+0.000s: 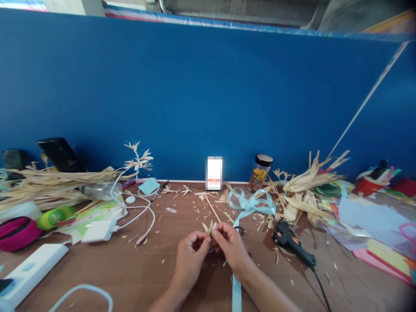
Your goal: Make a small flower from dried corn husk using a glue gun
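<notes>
Above the brown table, the fingertips of my left hand (193,251) and my right hand (231,247) meet in a pinch. Between them is a small pale flower of dried husk (209,229), its pointed petals sticking up. Its lower end is hidden by my fingers. Under my right wrist runs a light blue ribbon (236,294), which leads up to a looped bow (253,201). Behind my hands lies a thin stick (212,209) among husk scraps. A black glue gun (294,243) rests to the right of my right hand.
Dried husks (308,186) are heaped at right, beside a lidded jar (260,173). More husks (58,184), a plastic bottle (102,190), a white charger (99,229) and a power strip (35,271) occupy the left. A blue partition (182,95) closes the back.
</notes>
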A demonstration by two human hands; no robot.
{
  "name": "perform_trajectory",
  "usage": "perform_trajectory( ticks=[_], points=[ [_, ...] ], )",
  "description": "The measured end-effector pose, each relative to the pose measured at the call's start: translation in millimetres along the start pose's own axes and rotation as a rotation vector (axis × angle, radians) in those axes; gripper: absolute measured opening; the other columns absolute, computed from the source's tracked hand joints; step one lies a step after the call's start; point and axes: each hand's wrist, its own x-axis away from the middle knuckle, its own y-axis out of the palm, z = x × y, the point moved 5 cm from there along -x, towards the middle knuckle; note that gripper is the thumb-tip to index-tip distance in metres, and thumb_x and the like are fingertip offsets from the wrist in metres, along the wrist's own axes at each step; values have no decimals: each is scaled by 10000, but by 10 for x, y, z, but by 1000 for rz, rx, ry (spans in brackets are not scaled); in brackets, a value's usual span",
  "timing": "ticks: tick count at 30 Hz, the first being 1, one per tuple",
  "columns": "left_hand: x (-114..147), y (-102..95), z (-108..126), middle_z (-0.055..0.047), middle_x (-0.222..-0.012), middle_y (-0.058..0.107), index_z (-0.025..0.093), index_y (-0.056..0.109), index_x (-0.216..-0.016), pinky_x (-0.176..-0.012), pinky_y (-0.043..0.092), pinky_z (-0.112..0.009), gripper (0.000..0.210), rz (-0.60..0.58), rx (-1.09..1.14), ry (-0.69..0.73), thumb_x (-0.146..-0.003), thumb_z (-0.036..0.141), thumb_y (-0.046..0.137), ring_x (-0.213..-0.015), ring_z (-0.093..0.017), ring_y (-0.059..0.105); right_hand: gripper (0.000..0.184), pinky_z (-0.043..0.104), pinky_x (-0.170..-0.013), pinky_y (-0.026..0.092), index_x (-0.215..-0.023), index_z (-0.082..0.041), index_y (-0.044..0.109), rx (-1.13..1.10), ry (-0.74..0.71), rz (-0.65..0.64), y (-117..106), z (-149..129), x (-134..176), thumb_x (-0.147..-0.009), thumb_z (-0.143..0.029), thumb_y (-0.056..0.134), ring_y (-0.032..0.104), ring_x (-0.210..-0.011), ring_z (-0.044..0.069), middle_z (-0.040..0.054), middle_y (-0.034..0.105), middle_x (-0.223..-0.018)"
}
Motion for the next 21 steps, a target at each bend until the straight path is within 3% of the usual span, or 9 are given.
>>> perform_trajectory(
  ticks=[6,10,17,21],
  points=[
    [7,41,28,3,-579,621,135,647,-693,-511,390,-180,190,-53,34,-38,-704,320,606,-529,-108,521,206,177,-459,350,-696,-165,515,-3,-1,27,-33,22,-11,-739,-355,582,471,-502,88,-46,515,-548],
    [-4,22,-32,-1,-584,628,136,651,-726,-489,383,-179,195,-28,59,-54,-709,323,598,-510,-106,512,198,182,-465,359,-738,-165,533,-20,4,33,-32,17,-4,-728,-353,594,489,-510,92,-39,531,-572],
    [-10,-72,-26,-31,-685,656,153,657,-707,-616,450,-232,162,89,0,28,-705,305,599,-645,-162,584,178,186,-452,368,-711,-168,524,-2,11,35,21,32,36,-701,-319,618,494,-526,102,-32,525,-584],
    [-12,-72,28,-46,-744,646,157,678,-718,-660,449,-242,162,66,-73,76,-721,287,582,-712,-178,586,160,191,-471,380,-735,-169,541,8,10,36,17,69,36,-704,-308,614,520,-564,115,-21,554,-621]
  ],
)
